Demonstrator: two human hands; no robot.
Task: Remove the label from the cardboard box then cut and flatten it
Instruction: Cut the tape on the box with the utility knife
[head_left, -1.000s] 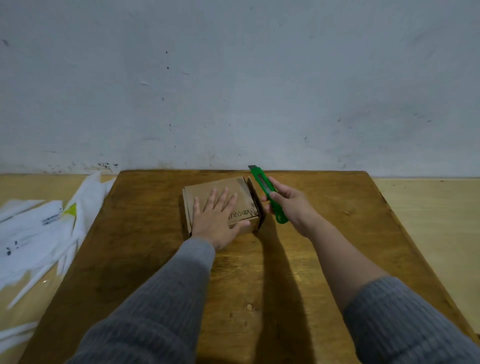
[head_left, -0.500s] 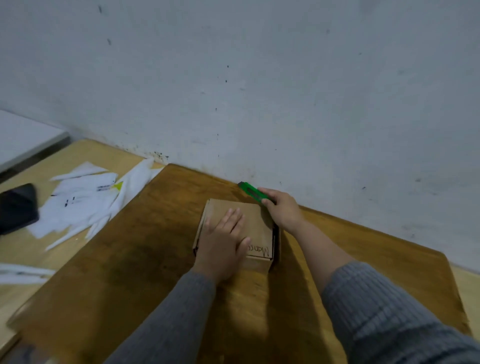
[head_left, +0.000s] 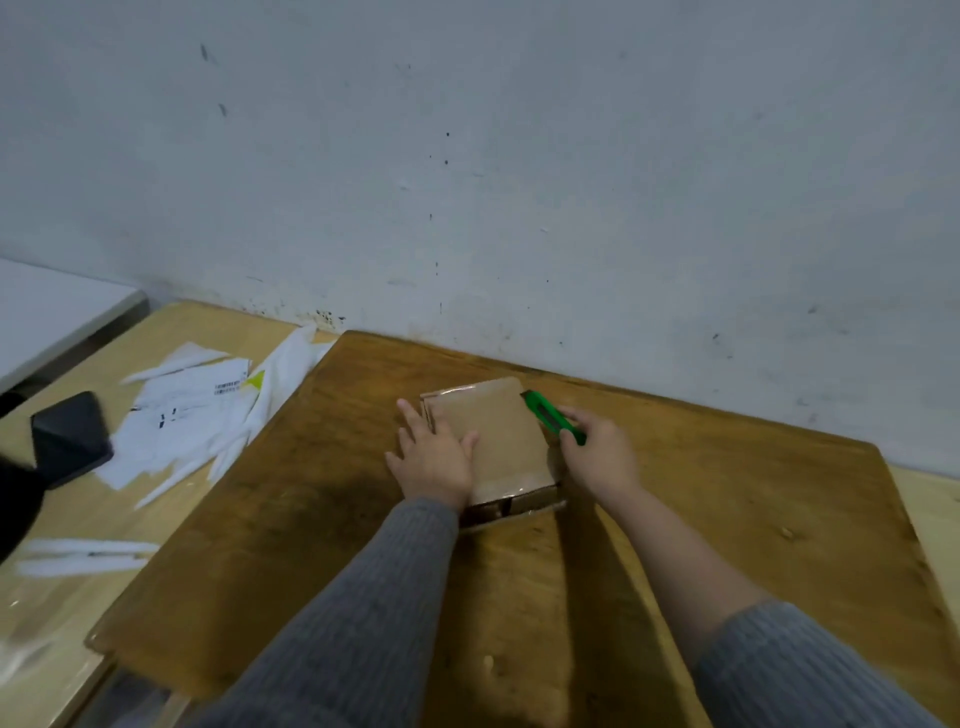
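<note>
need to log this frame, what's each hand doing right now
Left hand: open, fingers flat on the cardboard box.
Right hand: gripping the green utility knife.

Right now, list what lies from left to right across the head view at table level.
Phone → papers → left hand → box → cutter → right hand.

Both arms reach forward in grey ribbed sleeves, the right sleeve pushed up to bare the forearm. The left hand (head_left: 434, 460) lies palm down with straight, spread fingers, pressing on the cardboard box (head_left: 498, 441). The right hand (head_left: 597, 454) has its fingers curled around a green utility knife (head_left: 553, 417).
</note>
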